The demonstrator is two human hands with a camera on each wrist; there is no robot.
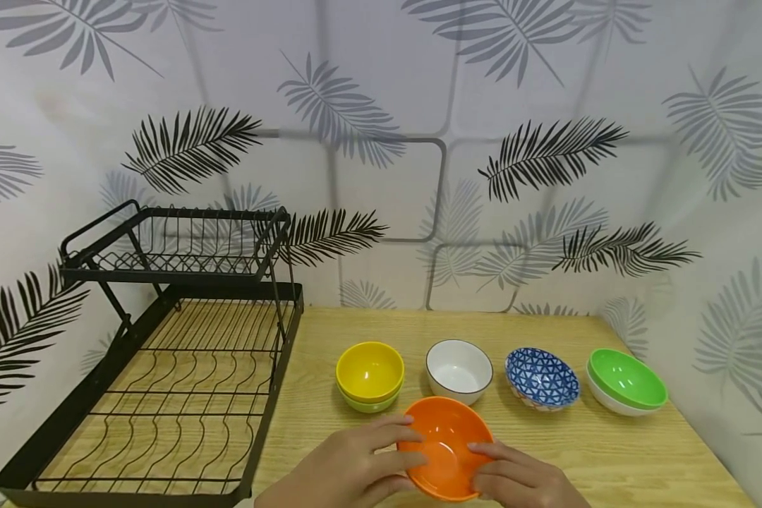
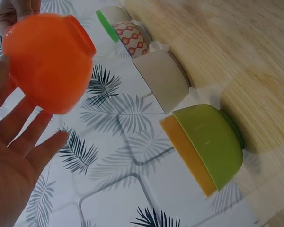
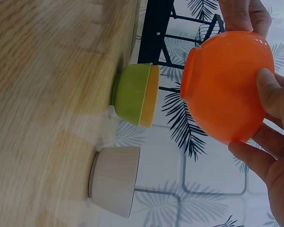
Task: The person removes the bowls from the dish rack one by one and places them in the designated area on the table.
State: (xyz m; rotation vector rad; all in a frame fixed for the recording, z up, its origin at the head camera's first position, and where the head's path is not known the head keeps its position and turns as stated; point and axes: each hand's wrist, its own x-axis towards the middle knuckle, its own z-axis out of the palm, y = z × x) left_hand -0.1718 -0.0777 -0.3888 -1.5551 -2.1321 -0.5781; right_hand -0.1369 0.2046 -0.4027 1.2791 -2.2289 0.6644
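Note:
Both hands hold an orange bowl (image 1: 446,448) off the table, its hollow side turned toward the head camera. My left hand (image 1: 365,462) grips the bowl's left side, fingers over the rim. On the opposite side, my right hand (image 1: 527,480) grips it between thumb and fingers. The right wrist view shows the smooth outside and foot of the orange bowl (image 3: 229,87). Just behind it stand a white bowl (image 1: 459,367) with a dark rim and a yellow bowl (image 1: 370,370) nested in a yellow-green bowl (image 1: 370,405).
A black two-tier dish rack (image 1: 279,381) fills the table's left side. Toward the right are a blue patterned bowl (image 1: 542,377), with a red-patterned outer surface under it, and a green bowl (image 1: 629,377) nested in a white one. A leaf-print curtain (image 1: 381,176) hangs behind the wooden table (image 1: 317,331).

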